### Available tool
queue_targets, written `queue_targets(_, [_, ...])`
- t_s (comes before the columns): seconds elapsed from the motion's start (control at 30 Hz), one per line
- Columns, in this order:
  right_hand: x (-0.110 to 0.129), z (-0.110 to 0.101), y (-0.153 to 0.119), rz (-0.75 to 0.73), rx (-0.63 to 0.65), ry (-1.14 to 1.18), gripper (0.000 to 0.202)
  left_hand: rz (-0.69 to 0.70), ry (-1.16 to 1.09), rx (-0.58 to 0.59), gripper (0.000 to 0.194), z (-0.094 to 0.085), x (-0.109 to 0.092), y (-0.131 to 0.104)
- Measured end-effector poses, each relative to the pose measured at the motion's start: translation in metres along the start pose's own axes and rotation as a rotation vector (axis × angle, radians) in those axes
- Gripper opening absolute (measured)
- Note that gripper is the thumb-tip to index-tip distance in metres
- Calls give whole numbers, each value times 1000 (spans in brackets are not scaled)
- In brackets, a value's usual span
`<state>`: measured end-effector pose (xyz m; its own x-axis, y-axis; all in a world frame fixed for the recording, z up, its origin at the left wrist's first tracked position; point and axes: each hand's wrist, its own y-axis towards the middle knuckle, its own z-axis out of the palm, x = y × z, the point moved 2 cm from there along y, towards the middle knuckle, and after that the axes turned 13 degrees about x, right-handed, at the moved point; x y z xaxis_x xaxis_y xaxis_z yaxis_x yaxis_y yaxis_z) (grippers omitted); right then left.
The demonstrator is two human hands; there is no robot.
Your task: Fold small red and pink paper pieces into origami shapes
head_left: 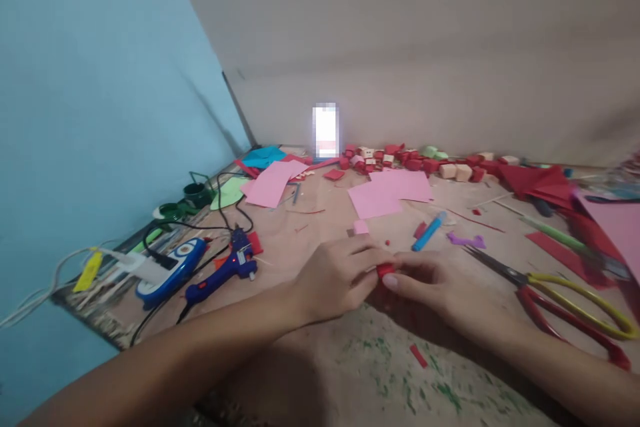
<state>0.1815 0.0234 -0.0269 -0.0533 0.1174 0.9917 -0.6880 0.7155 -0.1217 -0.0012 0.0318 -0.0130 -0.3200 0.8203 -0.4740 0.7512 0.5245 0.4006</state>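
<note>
Between the fingertips of both hands sits a small red paper piece, mostly covered by the fingers. My left hand comes in from the left with its fingers closed on one side of it. From the right, my right hand pinches the other side, its thumb lying across the front. Just beyond the hands are a small pink paper piece and a tiny red bit. A blue pen and a purple curled strip lie beyond my right hand.
Scissors with yellow and red handles lie at the right. A blue glue gun and a power strip with cables occupy the left. Pink paper sheets and several small red and cream paper blocks lie toward the back wall.
</note>
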Motion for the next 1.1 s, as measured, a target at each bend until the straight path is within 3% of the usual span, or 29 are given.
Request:
queue_targets(0.13, [6,-2,1,-3,-120,-26,34,-135,-113,-38,35,-4,2,-1])
queue_targets(0.27, [25,2,-4,13,-391,-264,22,-300,-415,-164,14,-7,7,2])
queue_targets(0.3, [31,5,-6,27,-430,-344,18,-355,-546,-167,17,-7,8,4])
queue_targets(0.37, [37,13,-9,55,-419,-497,16,-512,-858,-105,32,-1,9,5])
queue_targets(0.43, [36,16,-11,50,-423,-557,20,-601,-980,-92,34,5,11,5])
queue_targets(0.67, [15,9,-10,-24,-435,-569,27,-592,-1091,-25,28,13,11,4])
queue_targets(0.93, [11,10,-12,-119,-430,-722,25,-614,-1103,102,27,10,9,2])
queue_targets(1.1, [12,8,-12,-147,-351,-520,30,-573,-1208,116,27,9,6,3])
